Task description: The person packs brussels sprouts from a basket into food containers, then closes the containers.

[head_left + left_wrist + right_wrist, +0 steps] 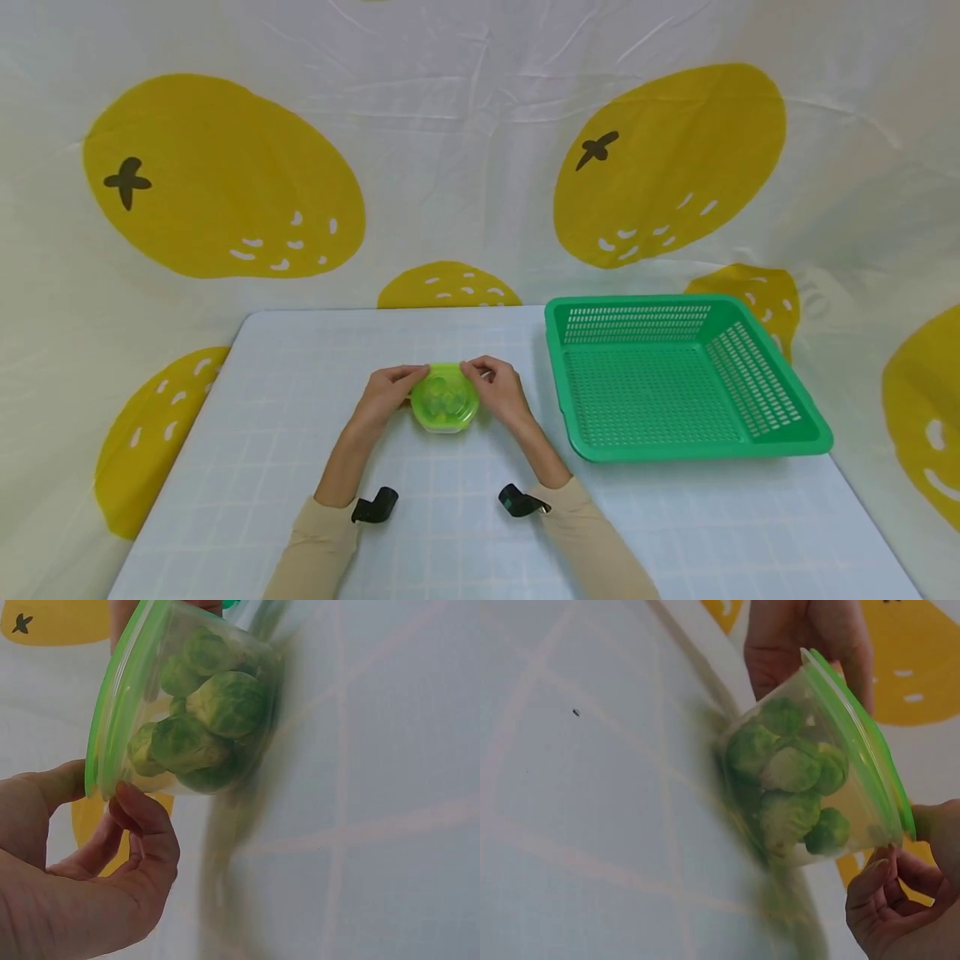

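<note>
A clear plastic container (251, 761) holds several green Brussels sprouts (225, 705) and has a bright green lid (444, 400) over its top. At its far left side my left hand (384, 398) pinches the rim, thumb on the lid and curled fingers beneath the edge. My right hand (498, 392) pinches the lid's far right edge the same way, as the right wrist view shows with the thumb above and fingertips (881, 874) below. The container's base is close to the table; whether it fully touches is hard to tell.
A large green plastic basket (645, 392) with slotted walls stands to the right on the pale checked table (262, 467). Behind the table hangs a white cloth (465, 167) printed with big yellow fruit. Both wrists carry small black cameras.
</note>
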`<action>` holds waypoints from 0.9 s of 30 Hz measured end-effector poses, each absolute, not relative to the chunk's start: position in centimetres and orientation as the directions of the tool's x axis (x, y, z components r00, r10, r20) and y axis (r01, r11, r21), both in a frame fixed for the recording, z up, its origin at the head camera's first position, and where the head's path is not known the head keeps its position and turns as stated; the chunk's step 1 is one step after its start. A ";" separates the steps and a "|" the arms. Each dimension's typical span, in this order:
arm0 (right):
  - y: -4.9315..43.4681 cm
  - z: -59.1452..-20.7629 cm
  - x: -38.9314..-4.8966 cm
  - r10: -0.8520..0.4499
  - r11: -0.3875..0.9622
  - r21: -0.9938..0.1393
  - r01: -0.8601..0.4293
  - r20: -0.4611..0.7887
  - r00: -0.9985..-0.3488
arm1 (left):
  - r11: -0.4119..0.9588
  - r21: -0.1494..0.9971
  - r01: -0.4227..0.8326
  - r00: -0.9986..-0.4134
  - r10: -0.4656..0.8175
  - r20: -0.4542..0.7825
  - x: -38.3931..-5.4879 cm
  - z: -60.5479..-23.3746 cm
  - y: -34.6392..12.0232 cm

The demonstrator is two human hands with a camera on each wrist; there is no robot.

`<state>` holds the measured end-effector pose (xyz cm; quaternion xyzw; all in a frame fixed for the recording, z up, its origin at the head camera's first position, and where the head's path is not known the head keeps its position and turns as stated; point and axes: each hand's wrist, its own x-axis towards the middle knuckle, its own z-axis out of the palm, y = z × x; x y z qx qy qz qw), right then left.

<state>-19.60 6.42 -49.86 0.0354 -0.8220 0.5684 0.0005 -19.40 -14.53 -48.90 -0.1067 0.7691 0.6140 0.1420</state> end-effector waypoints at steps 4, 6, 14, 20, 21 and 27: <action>6.4 -49.8 -19.6 -0.066 0.337 -0.940 -0.054 0.034 -0.997 | 0.222 0.911 -0.347 -0.933 0.016 -0.360 -19.6 -49.1 -14.6; 6.3 -49.8 -19.6 -0.070 0.328 -0.943 -0.053 0.031 -0.997 | 0.221 0.910 -0.351 -0.932 0.014 -0.363 -19.7 -49.2 -14.6; 6.2 -50.3 -19.7 -0.070 0.292 -0.956 -0.041 0.021 -0.997 | 0.236 0.903 -0.360 -0.929 0.000 -0.370 -19.8 -49.1 -14.4; 6.2 -50.6 -19.8 -0.069 0.259 -0.965 -0.031 0.014 -0.998 | 0.238 0.900 -0.365 -0.928 -0.008 -0.373 -19.8 -48.9 -14.3; 6.2 -50.6 -19.8 -0.071 0.256 -0.966 -0.037 0.019 -0.997 | 0.240 0.899 -0.366 -0.927 -0.010 -0.374 -19.8 -48.8 -14.3; 6.1 -50.8 -19.9 -0.087 0.232 -0.971 -0.059 0.040 -0.995 | 0.249 0.898 -0.364 -0.928 -0.014 -0.372 -19.8 -48.9 -14.5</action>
